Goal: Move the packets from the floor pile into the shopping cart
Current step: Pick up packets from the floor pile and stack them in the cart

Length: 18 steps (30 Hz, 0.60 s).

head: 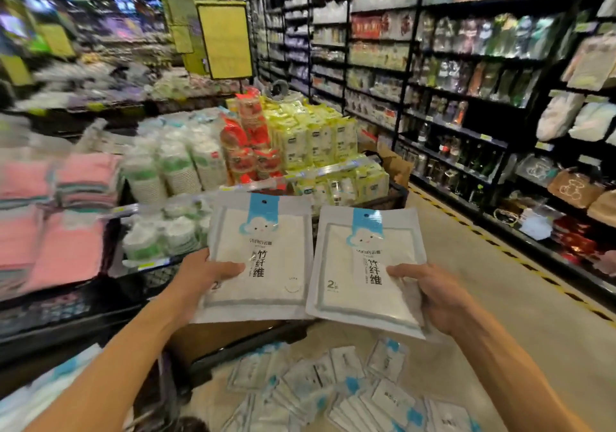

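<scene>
Two white packets held up side by side in a shop aisle, one in each hand. Left hand curled round the lower left edge of the left packet, thumb laid flat across its front, fingers hidden behind. Right hand gripping the lower right part of the right packet in the same manner — thumb over the front, fingers tucked underneath. Both packets upright and tilted slightly outward at the top, inner edges nearly touching, each with a blue header strip, a small cloud face and black printed characters down the middle.

Below the raised hands, on the beige floor, a loose floor pile of more packets of the same kind, scattered and overlapping, blue corners pointing every way. Just left of the pile, a dark frame and a brown panel low in view — possibly the shopping cart, though too blurred and too far hidden by the packets to tell for certain.

Beyond the packets, a display stand stacked with goods: pink folded cloths at far left, sleeves of white paper cups in the middle, red-printed cups and yellow-green packs further back. A yellow hanging sign above them. On the right, tall black shelving running down the aisle, filled with packaged goods, a yellow-and-black striped line along its foot.
</scene>
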Tool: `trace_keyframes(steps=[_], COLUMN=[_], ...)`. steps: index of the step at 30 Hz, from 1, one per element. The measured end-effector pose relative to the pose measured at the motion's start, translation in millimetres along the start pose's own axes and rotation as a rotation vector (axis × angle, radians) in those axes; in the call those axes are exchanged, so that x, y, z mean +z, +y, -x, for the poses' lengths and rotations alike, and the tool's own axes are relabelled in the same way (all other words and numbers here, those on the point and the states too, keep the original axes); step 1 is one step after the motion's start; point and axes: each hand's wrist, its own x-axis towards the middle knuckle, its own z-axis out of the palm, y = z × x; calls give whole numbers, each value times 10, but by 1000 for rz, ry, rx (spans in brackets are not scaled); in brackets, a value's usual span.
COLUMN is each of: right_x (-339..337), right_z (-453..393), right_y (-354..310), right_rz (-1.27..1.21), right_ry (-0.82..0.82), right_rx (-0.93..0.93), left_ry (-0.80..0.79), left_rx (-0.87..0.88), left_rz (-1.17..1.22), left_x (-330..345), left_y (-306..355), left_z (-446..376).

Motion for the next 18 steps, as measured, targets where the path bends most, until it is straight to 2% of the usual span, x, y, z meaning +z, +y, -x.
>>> trace_keyframes(steps=[11, 18], right_x=[1753, 3029], right_z=[525, 849], right_y=[360, 937], right_rz=[141, 225], right_ry=[-331, -416], right_rx=[-3, 7], left_ry=[308, 420], left_rx=[34, 4], left_rz=[84, 122], left_x=[-1865, -3232], left_y=[-336, -660], left_z=[1269, 1812])
